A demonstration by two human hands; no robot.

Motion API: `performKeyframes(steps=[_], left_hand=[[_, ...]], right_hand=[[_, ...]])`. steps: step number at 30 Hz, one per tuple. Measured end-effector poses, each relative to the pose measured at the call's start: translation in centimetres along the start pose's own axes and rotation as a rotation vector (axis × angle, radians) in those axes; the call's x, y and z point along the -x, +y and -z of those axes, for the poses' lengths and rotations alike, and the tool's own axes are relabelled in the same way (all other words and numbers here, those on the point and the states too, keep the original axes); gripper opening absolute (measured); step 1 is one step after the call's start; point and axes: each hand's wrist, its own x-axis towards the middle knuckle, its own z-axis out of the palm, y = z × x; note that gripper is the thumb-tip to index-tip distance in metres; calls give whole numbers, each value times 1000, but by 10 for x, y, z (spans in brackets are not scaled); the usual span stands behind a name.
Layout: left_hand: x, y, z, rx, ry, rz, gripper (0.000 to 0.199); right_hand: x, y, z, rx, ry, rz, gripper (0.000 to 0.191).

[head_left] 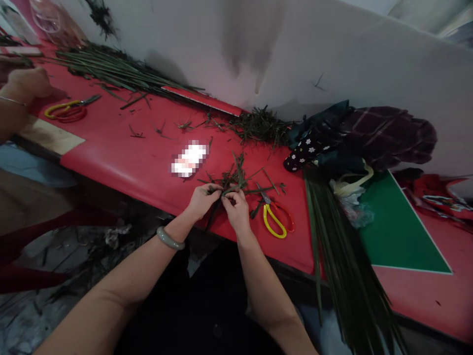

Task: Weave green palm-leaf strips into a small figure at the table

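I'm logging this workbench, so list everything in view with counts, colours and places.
Wall: one, grey, rear
Tabletop: one, mostly red, across
Near scissors: one, yellow-red handles, centre-right
Far scissors: one, yellow-red handles, left
Long strips: many, green, left rear
Cuttings: many, dark green, rear centre
Blurred rectangle: one, whitish, centre
Leaf bundle: one, dark green, over front edge
Plaid bundle: one, maroon, right rear
Flowered item: one, black-and-white, right rear
Green panel: one, green, right
Plastic bag: one, clear, on panel
Floor scraps: many, mixed, lower left
Co-worker's hand: one clear, far left
Held strips: several, green, front centre
Bangle: one, grey-green, left wrist
Left hand: one, holding strips
Right hand: one, holding strips
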Motion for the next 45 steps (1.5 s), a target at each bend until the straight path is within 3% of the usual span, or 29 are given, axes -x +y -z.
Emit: performKeyframes(steps=[6,12,19,26,32,45], left_hand=[[-2,-2,1,27,-12,-11,17],[-2,-7,0,-9,9,-50,18],[-2,-1,-2,-4,8,-45,19],[-3,0,-1,15,10,-32,18],[-6,-7,0,-74,-7,-93,18],[-4,1,0,-161,-25,-99,18]], right_hand=[[1,2,1,-79,-52,-4,12],[0,3,-3,29,31,-41,16],[0,6,1,-94,-1,57,13],[0,1,-1,45,66,39,18],[6,-6,-5,94,202,102,21],[4,-6,-5,180,129,161,13]])
